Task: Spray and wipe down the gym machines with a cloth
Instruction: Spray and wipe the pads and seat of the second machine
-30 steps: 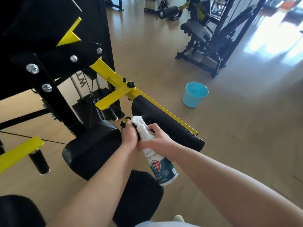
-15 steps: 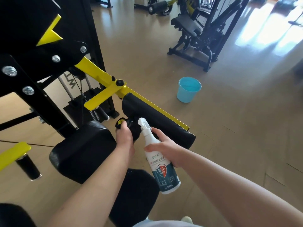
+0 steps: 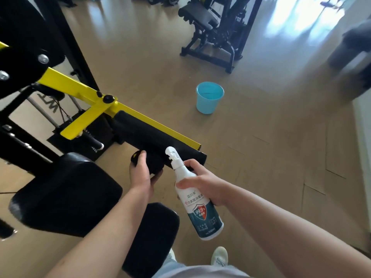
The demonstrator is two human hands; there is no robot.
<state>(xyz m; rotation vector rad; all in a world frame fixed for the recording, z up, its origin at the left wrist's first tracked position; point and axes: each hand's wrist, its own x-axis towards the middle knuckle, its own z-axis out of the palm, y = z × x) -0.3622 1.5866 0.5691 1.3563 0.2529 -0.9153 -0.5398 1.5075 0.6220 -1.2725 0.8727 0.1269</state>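
Note:
My right hand [image 3: 200, 182] grips a white spray bottle [image 3: 197, 207] with a teal label, its nozzle up and pointing left near the end of a long black roller pad [image 3: 152, 137] on a yellow arm [image 3: 80, 87]. Just left of the bottle, my left hand [image 3: 140, 173] holds a bunched black cloth [image 3: 155, 163] with a yellow spot against the near side of that pad. A black seat cushion [image 3: 66, 193] lies below my left forearm.
A light blue bucket [image 3: 209, 97] stands on the wooden floor beyond the pad. Another black machine [image 3: 212, 31] stands at the back. A black frame with bolts [image 3: 24, 63] fills the left. My shoes [image 3: 219, 255] show at the bottom.
My hands have drifted apart: the bottle has come away to the right of the cloth hand. The view has swung, so the machine sits further left and the pad end is now nearer my hands.

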